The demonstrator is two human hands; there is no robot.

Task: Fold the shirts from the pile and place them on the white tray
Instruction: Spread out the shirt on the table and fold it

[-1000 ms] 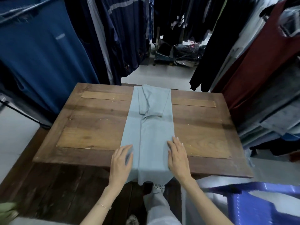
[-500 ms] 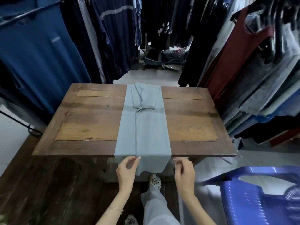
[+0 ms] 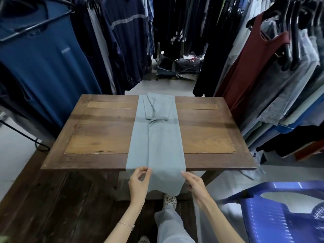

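A pale grey-blue shirt (image 3: 157,137) lies as a long narrow strip down the middle of the wooden table (image 3: 98,142), sleeves folded in, its hem hanging over the near edge. My left hand (image 3: 138,183) pinches the hanging part at the left side, just below the table edge. My right hand (image 3: 194,183) grips the hanging part at its right edge. The white tray and the pile are not in view.
Racks of hanging clothes crowd both sides and the back, dark blue (image 3: 43,64) on the left, maroon (image 3: 254,71) and grey on the right. A blue plastic basket (image 3: 280,213) stands at the lower right. Dark wood flooring (image 3: 52,207) lies at the lower left.
Both hands slid from lying flat on the shirt near the table edge down to its hanging hem and took hold of it. The view pulled back a little.
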